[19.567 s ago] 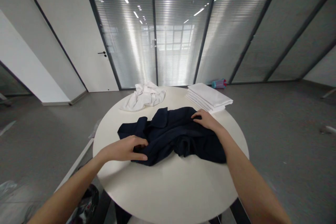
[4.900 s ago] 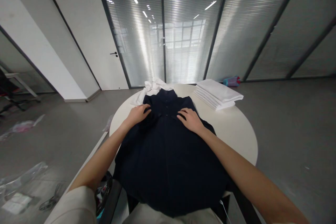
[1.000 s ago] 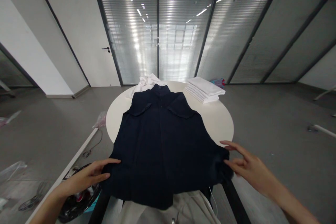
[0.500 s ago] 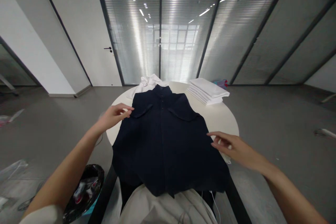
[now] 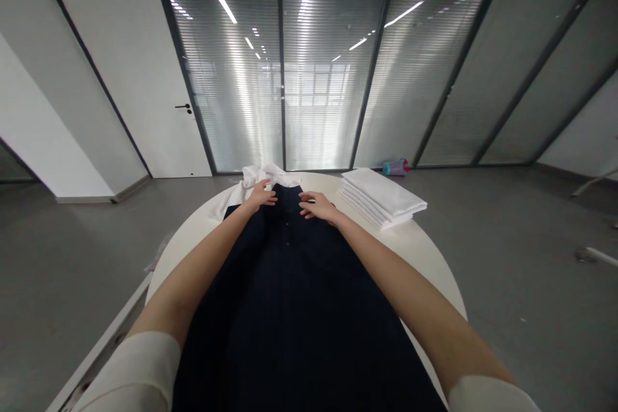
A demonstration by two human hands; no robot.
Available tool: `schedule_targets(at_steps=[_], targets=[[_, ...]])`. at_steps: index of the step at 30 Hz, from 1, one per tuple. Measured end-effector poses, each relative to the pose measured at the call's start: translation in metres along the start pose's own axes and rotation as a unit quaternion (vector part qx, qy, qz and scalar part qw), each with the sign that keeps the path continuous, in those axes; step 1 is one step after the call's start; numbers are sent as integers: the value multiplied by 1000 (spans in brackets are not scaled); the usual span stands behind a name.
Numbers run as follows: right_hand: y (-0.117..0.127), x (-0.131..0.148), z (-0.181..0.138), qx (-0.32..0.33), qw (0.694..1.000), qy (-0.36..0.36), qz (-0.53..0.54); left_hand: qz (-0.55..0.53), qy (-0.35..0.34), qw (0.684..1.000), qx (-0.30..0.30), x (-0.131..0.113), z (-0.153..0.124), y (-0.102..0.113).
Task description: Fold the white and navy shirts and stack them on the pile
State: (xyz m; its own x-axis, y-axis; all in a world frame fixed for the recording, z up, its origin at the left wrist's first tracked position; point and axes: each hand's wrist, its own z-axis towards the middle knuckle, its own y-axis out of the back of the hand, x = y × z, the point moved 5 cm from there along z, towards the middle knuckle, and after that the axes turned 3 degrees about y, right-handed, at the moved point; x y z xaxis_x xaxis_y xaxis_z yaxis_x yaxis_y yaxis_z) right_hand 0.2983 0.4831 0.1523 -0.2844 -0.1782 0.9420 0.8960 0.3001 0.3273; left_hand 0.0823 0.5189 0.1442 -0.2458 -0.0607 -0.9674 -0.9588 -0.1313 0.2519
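Observation:
A dark navy shirt (image 5: 294,309) lies spread flat, front up, along the round white table (image 5: 425,251), with its collar at the far end. My left hand (image 5: 262,196) rests on the collar area at the left of the button line. On the other side of the buttons, my right hand (image 5: 316,205) lies on the cloth with fingers spread. Both forearms stretch over the shirt. Whether the fingers pinch the fabric is too small to tell.
A crumpled white garment (image 5: 251,179) lies just past the collar at the table's far edge. A stack of folded white cloths (image 5: 383,196) sits at the far right. A blue and pink object (image 5: 396,167) lies on the grey floor by the glass wall.
Both hands left the shirt's sides and reached forward to the collar area. The view dropped closer to the table, so the shirt fills the foreground.

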Motion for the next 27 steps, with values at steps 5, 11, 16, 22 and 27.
schedule_targets(at_steps=[5, 11, 16, 22, 27], targets=[[0, -39, 60, -37, 999, -24, -20, 7, 4, 1000, -5, 20, 36, -4], [6, -48, 82, -52, 988, 8, -147, 55, -78, 995, 11, 23, 38, -7], [9, -40, 49, -1, 954, 76, -289, 146, -163, 973, 69, 23, 7, 4], [-5, -45, 24, 39, 917, 78, -390, 372, -202, 902, 86, 30, -28, -1], [-3, -45, 46, 22, 910, 50, -411, 436, -160, 886, 9, 21, -5, -2]])
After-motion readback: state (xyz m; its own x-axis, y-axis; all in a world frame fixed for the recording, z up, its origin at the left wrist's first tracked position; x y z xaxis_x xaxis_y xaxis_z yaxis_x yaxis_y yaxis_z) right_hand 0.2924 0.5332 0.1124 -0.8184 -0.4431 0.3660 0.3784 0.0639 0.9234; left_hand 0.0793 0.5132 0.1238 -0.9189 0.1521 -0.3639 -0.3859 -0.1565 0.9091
